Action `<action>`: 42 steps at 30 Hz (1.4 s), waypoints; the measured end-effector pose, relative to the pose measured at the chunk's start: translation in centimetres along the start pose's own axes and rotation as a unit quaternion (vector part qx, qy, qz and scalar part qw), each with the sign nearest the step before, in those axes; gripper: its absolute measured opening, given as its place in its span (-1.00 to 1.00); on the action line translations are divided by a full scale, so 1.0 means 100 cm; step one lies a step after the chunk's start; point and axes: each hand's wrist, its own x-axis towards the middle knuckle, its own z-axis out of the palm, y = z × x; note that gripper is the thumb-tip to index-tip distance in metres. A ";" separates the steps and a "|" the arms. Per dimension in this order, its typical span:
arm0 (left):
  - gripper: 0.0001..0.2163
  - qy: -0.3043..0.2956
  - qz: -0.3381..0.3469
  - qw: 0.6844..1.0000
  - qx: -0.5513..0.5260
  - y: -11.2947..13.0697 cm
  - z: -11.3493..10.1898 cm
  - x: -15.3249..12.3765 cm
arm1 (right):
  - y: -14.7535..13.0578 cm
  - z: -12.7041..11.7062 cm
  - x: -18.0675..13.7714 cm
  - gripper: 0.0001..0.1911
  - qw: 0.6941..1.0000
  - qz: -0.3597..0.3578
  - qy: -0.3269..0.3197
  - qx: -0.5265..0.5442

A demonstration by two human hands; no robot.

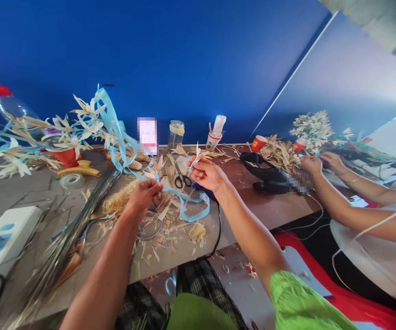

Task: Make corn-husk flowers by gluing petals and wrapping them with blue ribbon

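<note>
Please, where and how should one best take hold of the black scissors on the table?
The scissors are probably best gripped by the finger loops, coming from the person's side: the loops lie toward the person, while the blades point away toward the blue wall.

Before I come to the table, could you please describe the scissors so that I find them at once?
Below the blue wall runs a brown table. On it, just left of the green-sleeved person's right hand, the scissors lie among pale scraps, told apart by two black finger loops.
</note>
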 end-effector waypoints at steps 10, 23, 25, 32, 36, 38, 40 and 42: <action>-0.76 -0.001 0.005 1.000 0.009 -0.001 0.001 -0.002 | 0.044 0.034 -0.012 -0.73 0.993 -0.031 0.032 -0.114; -0.73 0.003 -0.009 1.000 0.028 0.005 0.005 -0.004 | 0.066 0.037 -0.004 -0.87 0.954 -0.125 0.042 -0.268; -0.74 0.006 -0.011 0.999 0.030 0.005 0.005 -0.004 | 0.067 0.037 -0.005 -0.86 0.943 -0.141 0.043 -0.299; -0.76 0.014 -0.012 0.999 0.050 0.003 0.005 -0.004 | 0.069 0.036 -0.006 -0.81 0.929 -0.144 0.034 -0.340; -0.75 0.019 -0.007 0.998 0.052 0.002 0.004 -0.004 | 0.072 0.033 -0.004 -0.84 0.929 -0.150 0.036 -0.336; -0.75 0.022 -0.007 0.999 0.048 0.001 0.004 -0.003 | 0.072 0.033 -0.004 -0.87 0.926 -0.159 0.041 -0.341; -0.74 0.024 -0.010 0.999 0.047 0.001 0.004 -0.003 | 0.069 0.033 -0.004 -0.91 0.921 -0.164 0.043 -0.351; -0.74 0.028 -0.014 0.998 0.048 0.002 0.004 -0.003 | 0.068 0.034 -0.005 -0.92 0.918 -0.163 0.041 -0.360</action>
